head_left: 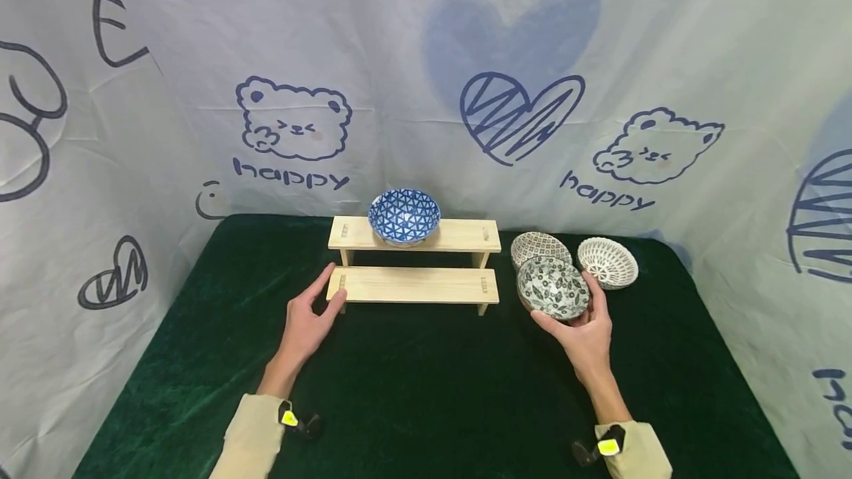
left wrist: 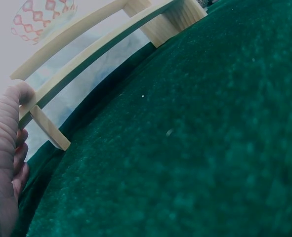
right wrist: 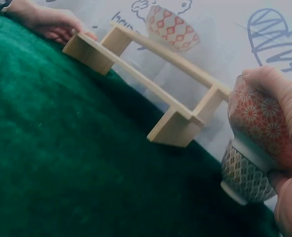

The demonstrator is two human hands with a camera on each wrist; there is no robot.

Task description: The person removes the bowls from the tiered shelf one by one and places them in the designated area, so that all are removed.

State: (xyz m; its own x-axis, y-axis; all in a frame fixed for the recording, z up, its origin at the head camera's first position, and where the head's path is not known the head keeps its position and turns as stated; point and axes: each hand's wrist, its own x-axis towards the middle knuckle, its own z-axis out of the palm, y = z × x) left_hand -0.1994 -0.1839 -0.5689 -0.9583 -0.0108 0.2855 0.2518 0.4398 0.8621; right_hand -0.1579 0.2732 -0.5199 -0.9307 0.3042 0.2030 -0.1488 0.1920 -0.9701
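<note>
My right hand (head_left: 589,327) holds a small bowl (head_left: 554,288) by its rim, thumb and fingers on opposite sides. Inside it is dark floral; outside, the right wrist view shows red flowers. Partly behind and below it is a lattice-patterned bowl (head_left: 539,244); whether they touch I cannot tell. At the left end of a two-step wooden stand (head_left: 413,285), my left hand (head_left: 306,322) grips the lower step between thumb and fingers. A blue-patterned bowl (head_left: 404,216), red diamonds outside, sits on the upper step.
A white ribbed bowl (head_left: 608,263) stands right of the held one. Dark green cloth (head_left: 439,390) covers the table. A printed white curtain (head_left: 399,58) hangs behind and along both sides.
</note>
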